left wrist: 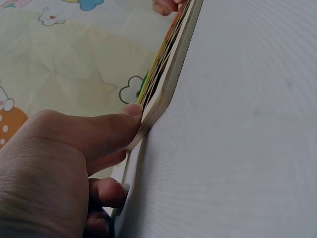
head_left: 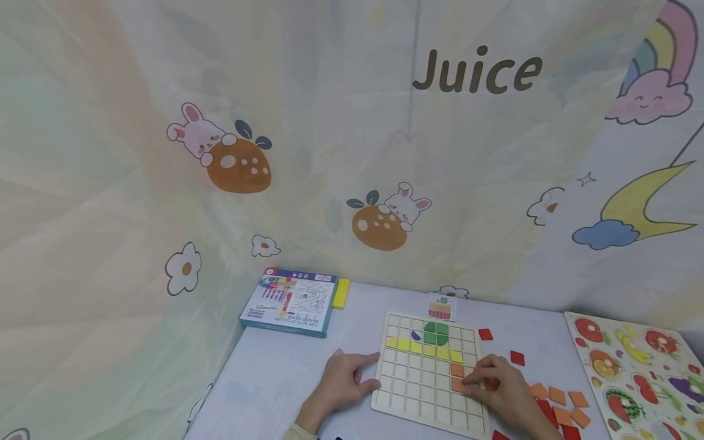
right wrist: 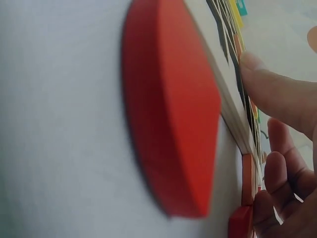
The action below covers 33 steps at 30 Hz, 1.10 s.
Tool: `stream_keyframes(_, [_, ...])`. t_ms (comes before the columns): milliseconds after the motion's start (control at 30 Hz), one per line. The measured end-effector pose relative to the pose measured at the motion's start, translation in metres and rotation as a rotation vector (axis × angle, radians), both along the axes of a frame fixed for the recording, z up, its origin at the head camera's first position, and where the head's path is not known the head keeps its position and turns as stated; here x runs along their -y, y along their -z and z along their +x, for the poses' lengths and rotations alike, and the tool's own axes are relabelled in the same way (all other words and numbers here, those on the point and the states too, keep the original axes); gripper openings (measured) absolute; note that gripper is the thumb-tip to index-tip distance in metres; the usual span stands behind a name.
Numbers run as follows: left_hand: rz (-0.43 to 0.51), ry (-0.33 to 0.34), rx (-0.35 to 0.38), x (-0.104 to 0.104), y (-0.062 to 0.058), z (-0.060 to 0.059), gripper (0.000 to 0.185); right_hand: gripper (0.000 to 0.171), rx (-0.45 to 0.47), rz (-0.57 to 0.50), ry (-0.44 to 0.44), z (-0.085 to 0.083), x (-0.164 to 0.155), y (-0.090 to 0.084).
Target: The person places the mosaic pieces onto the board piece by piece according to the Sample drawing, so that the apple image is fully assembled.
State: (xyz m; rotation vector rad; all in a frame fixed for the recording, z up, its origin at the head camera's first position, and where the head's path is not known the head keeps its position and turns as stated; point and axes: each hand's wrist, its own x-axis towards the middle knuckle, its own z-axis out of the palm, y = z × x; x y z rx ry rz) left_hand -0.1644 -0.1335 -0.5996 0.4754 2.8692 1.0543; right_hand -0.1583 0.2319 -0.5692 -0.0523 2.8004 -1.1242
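A pale wooden grid board (head_left: 409, 390) lies on the table. My left hand (head_left: 343, 379) touches its left edge, index finger stretched out and thumb lower down; the thumb (left wrist: 116, 126) is right at the rim in the left wrist view. With thumb and index finger, my right hand (head_left: 497, 388) pinches an orange square tile (head_left: 456, 385) in a cell near the board's right side. Another orange tile (head_left: 458, 370) sits just above it. A row of yellow tiles (head_left: 430, 351) crosses the board, below green rounded pieces (head_left: 436, 333) and a blue piece (head_left: 416, 335).
Loose orange tiles (head_left: 557, 395) and red tiles (head_left: 517, 358) lie right of the board; a rounded red piece (right wrist: 173, 109) looms in the right wrist view. A picture card (head_left: 442, 307) is behind the board. A box (head_left: 291, 302) stands left, a fruit puzzle (head_left: 632, 373) right.
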Motion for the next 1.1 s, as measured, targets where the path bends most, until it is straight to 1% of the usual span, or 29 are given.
stream_keyframes(133, [0.002, -0.001, -0.005, 0.0, 0.0, 0.0, 0.052, 0.016, -0.014, 0.02, -0.006, 0.0, 0.003, -0.003])
stream_keyframes(267, [0.002, 0.0, -0.01, 0.001, 0.0, 0.0, 0.052, 0.017, -0.049, 0.009, -0.032, 0.001, 0.001, -0.004])
stream_keyframes(367, [0.001, 0.001, -0.002, 0.0, -0.001, 0.001, 0.052, 0.016, -0.11, 0.014, -0.056, 0.002, -0.009, -0.006])
stream_keyframes(467, [0.004, 0.005, 0.0, 0.0, -0.002, 0.001, 0.052, 0.014, -0.138, 0.064, -0.039, 0.0, -0.029, -0.011])
stream_keyframes(533, [0.007, 0.009, -0.01, 0.0, -0.003, 0.001, 0.052, 0.018, -0.115, 0.111, -0.026, -0.003, -0.046, -0.016])
stream_keyframes(633, [0.006, 0.017, -0.035, 0.0, -0.003, 0.0, 0.051, 0.034, -0.012, 0.175, -0.017, -0.01, -0.074, -0.022])
stream_keyframes(733, [0.002, 0.02, -0.052, 0.0, -0.002, 0.0, 0.052, 0.046, 0.071, 0.21, -0.021, -0.012, -0.097, -0.025])
stream_keyframes(800, [0.001, 0.015, -0.043, 0.0, -0.003, 0.001, 0.052, 0.051, 0.111, 0.211, -0.032, -0.012, -0.107, -0.024])
stream_keyframes(933, [0.0, 0.002, -0.011, 0.0, -0.003, 0.001, 0.052, 0.05, 0.188, 0.164, -0.034, -0.008, -0.117, -0.018])
stream_keyframes(1033, [-0.006, -0.005, 0.005, 0.0, -0.002, 0.001, 0.053, 0.046, 0.205, 0.141, -0.031, -0.006, -0.119, -0.015])
stream_keyframes(1100, [-0.008, -0.006, 0.006, -0.001, -0.002, 0.001, 0.053, 0.045, 0.197, 0.141, -0.041, -0.005, -0.12, -0.013])
